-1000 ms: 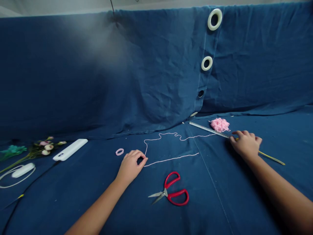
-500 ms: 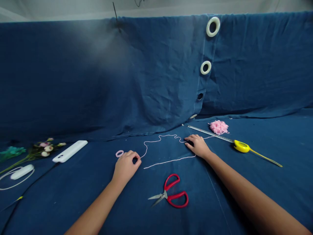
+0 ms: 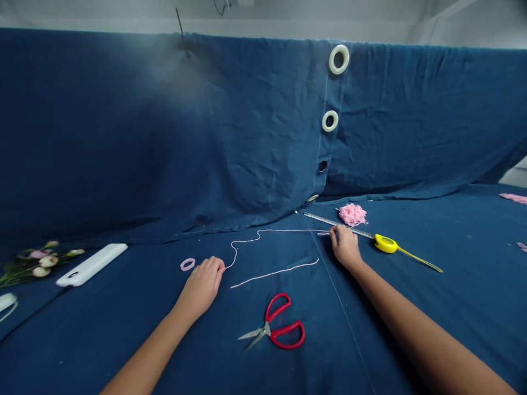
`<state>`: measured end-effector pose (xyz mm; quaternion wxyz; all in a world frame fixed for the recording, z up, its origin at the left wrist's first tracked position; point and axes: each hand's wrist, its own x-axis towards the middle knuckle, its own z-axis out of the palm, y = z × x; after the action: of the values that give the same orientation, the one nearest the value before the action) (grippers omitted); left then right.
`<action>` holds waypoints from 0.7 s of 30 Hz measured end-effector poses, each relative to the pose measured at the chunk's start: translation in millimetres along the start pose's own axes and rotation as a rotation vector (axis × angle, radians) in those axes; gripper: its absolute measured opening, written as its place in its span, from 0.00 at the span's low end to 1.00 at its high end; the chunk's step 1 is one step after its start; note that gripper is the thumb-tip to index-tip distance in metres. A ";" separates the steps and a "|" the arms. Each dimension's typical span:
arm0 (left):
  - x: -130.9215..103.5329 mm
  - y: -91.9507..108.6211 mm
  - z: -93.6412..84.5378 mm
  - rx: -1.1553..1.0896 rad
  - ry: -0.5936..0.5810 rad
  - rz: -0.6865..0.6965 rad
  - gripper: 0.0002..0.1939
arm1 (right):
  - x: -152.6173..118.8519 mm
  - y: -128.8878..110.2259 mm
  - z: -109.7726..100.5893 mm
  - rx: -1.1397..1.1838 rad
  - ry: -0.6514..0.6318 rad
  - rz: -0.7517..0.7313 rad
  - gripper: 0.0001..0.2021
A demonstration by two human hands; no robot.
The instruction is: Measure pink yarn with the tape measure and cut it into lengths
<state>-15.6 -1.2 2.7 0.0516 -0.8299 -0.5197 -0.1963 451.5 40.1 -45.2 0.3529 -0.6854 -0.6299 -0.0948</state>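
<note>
Two grips pinch pink yarn (image 3: pixel 288 230) on blue cloth (image 3: pixel 325 365): left hand (image 3: pixel 205 282) closed, right hand (image 3: pixel 346 247) closed over doubled strands (image 3: pixel 323 233) near the yellow tape measure (image 3: pixel 385 243). Gentle, even tension should limit tangling.

This is a makeshift craft spot, possibly in a home though little of the room shows, marked by scissors (image 3: pixel 267 329), a tape measure (image 3: pixel 385 243) and pink yarn (image 3: pixel 352 214) on blue cloth (image 3: pixel 453 307) below a blue curtain (image 3: pixel 263 137) with pale eyelets (image 3: pixel 346 60).
</note>
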 end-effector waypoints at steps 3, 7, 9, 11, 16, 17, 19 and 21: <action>-0.2 -1.3 2.2 -0.122 -0.023 -0.004 0.14 | -5.7 10.7 -9.1 -0.062 0.090 0.126 0.14; 0.3 -1.4 5.0 -0.215 -0.017 -0.005 0.12 | -8.3 24.8 -22.7 -0.138 0.195 0.277 0.16; 0.7 -1.3 6.1 -0.233 0.010 -0.009 0.13 | -6.8 28.6 -29.2 -0.163 0.247 0.344 0.17; 0.9 -1.1 6.4 -0.234 0.046 -0.017 0.15 | -5.0 26.4 -34.5 -0.170 0.300 0.374 0.17; 1.0 -0.5 3.8 -0.201 0.137 -0.049 0.15 | -5.7 -11.2 -32.0 0.052 0.129 -0.090 0.19; 1.2 -0.9 3.0 -0.201 0.149 -0.064 0.15 | -6.2 -20.7 -28.0 0.090 0.038 -0.192 0.20; 1.9 -2.8 1.4 -0.207 0.174 -0.104 0.15 | -6.2 -35.6 -18.7 0.097 -0.165 -0.293 0.21; 2.6 -6.9 0.6 -0.212 0.203 -0.143 0.15 | -4.0 -42.5 -10.7 0.047 -0.250 -0.227 0.20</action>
<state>-20.6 4.3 2.3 0.0019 -0.7675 -0.5458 -0.3361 414.6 28.7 -24.3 0.2746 -0.6077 -0.7444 -0.0334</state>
